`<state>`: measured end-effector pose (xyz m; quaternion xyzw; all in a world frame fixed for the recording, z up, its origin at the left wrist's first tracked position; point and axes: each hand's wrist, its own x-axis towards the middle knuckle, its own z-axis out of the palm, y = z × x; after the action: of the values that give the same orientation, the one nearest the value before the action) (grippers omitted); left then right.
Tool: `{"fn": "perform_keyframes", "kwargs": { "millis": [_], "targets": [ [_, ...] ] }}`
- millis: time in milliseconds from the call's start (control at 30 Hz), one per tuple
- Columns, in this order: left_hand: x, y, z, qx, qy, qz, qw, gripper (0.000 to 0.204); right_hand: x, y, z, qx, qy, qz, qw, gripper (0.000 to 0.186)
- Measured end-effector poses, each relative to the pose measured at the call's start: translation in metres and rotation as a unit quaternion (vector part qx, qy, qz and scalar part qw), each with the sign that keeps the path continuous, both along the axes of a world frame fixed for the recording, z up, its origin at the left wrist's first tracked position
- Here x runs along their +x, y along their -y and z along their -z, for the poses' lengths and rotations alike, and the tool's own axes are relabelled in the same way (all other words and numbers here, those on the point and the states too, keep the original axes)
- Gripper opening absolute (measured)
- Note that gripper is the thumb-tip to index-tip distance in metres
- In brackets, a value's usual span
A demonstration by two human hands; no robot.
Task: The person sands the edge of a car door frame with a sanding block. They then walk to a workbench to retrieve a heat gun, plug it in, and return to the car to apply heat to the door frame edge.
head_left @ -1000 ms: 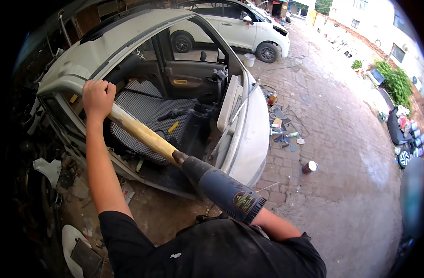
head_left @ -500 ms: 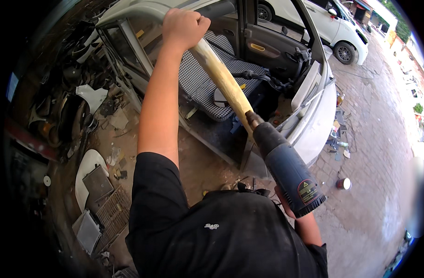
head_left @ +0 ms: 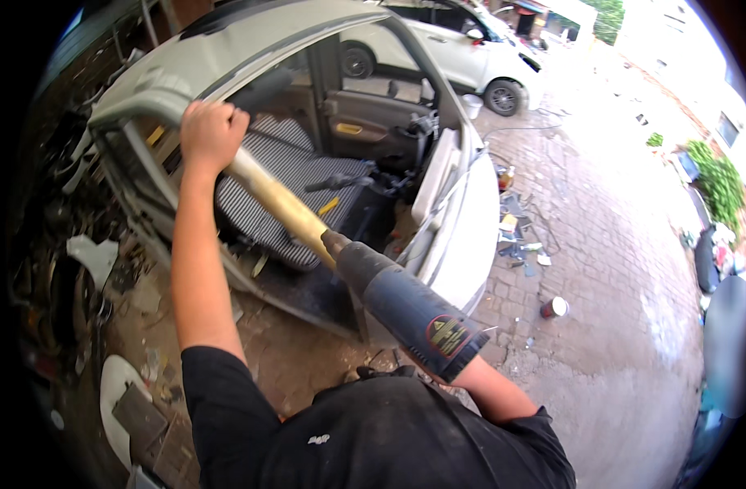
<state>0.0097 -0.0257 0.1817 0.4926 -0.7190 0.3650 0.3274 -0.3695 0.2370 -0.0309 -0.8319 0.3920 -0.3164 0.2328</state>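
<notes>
A dark heat gun (head_left: pixel 409 301) slants across the middle, its metal nozzle touching or close against a yellowish, rough-surfaced pillar (head_left: pixel 279 204) at the front of a stripped car cab. My right hand (head_left: pixel 464 377) is mostly hidden behind the gun's body and appears to hold its grip. At the pillar's upper end, by the roof edge, my left hand (head_left: pixel 212 134) is closed round it, arm stretched out. Whether anything else lies under those fingers is hidden. The pillar's lower part is covered by the gun.
Inside the pale cab (head_left: pixel 145 85) are a checked bench seat (head_left: pixel 279 159) and a steering column (head_left: pixel 340 181). A white car (head_left: pixel 446 49) stands beyond. On the paving are a small can (head_left: pixel 554 307) and scattered debris (head_left: pixel 515 228). Car parts, including a white panel (head_left: pixel 116 399), lie left.
The view has shifted, so cab, hands and gun appear further left and my left hand lower. The gun lies at a flatter slant, its nozzle still at the pillar.
</notes>
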Motion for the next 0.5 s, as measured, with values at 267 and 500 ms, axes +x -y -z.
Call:
{"fn": "perform_keyframes", "kwargs": {
  "millis": [267,500],
  "targets": [
    [-0.001,-0.003,0.001,-0.012,-0.02,0.04,0.999,0.033,0.02,-0.004,-0.032,0.315,0.365,-0.05,0.874,0.052],
    [0.002,-0.005,-0.001,-0.022,-0.014,0.036,0.999,0.032,0.016,-0.009,0.006,0.287,0.337,-0.039,0.896,0.055]
  ]
}}
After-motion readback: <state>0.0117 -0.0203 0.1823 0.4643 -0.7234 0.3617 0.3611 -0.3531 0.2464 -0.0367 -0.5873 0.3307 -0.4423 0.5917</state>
